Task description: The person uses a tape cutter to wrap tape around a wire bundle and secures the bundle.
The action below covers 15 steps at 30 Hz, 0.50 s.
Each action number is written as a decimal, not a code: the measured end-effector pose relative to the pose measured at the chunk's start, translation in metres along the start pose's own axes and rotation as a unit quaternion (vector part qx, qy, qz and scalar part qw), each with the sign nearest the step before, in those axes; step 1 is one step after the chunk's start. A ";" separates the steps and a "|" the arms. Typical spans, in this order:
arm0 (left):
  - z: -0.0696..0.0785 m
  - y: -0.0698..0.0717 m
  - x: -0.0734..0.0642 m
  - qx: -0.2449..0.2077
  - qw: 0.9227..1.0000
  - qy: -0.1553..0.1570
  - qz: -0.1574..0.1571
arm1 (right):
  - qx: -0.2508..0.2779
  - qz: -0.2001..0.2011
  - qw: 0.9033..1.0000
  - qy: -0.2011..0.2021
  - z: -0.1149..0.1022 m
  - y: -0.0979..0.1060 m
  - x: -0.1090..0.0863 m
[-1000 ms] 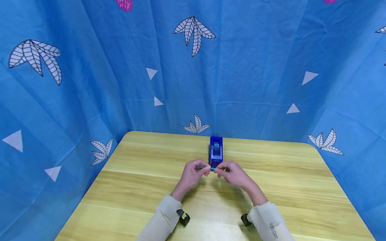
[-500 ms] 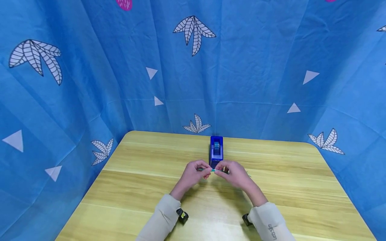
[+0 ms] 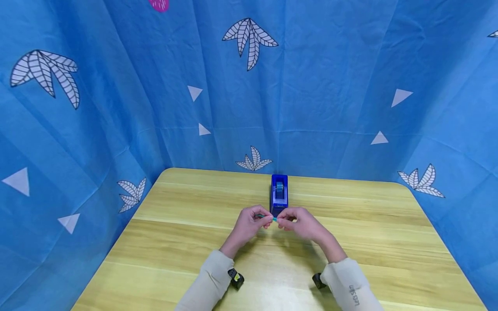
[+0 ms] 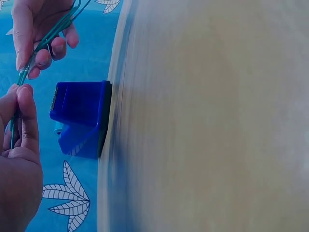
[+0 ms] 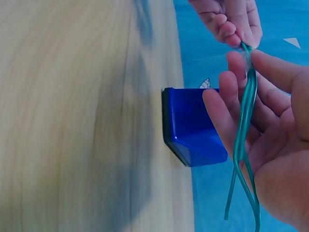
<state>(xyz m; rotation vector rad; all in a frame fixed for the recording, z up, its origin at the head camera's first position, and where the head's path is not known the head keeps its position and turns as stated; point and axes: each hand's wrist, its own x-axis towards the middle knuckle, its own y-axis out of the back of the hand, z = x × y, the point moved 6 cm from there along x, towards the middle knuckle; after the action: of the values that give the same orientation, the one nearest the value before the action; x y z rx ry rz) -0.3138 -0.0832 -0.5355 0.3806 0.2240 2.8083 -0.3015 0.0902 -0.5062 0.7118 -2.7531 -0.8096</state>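
Observation:
A bundle of thin green wires (image 5: pixel 244 116) is stretched between both hands above the table. My left hand (image 3: pixel 249 221) pinches one end of it between thumb and fingertips. From the other side, my right hand (image 3: pixel 303 223) pinches the bundle close to the left fingertips, its thumb and forefinger at a shiny clear band (image 5: pixel 248 60) that looks like tape. Loose wire ends trail across the right palm in the right wrist view. Just beyond the hands stands a blue tape dispenser (image 3: pixel 279 202) with a roll (image 3: pixel 279 189) in it.
The wood-patterned table (image 3: pixel 186 242) reaches out to both sides of the arms. A blue patterned curtain (image 3: pixel 323 86) hangs along its back and sides. A small black device (image 3: pixel 236 280) is strapped at the left wrist, and another (image 3: pixel 318 281) at the right.
My right fingers have shifted around the wire bundle; the piece that showed across them half a second ago is now out of sight. My left hand stays nearly still, and the dispenser has not moved.

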 end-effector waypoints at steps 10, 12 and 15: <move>0.004 -0.002 -0.001 0.005 1.000 -0.001 -0.008 | 0.000 0.017 1.000 -0.010 0.001 0.002 0.000; 0.003 -0.003 -0.001 0.003 1.000 0.005 -0.017 | -0.023 0.024 0.999 -0.001 0.000 0.003 -0.001; 0.001 -0.004 -0.002 0.006 0.999 0.016 -0.033 | -0.047 0.029 0.998 0.010 -0.003 0.004 -0.001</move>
<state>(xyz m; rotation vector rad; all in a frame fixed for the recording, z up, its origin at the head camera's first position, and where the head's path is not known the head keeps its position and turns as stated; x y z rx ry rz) -0.3108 -0.0802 -0.5360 0.3253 0.2545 2.7510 -0.3010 0.0923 -0.5021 0.6147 -2.6850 -0.9079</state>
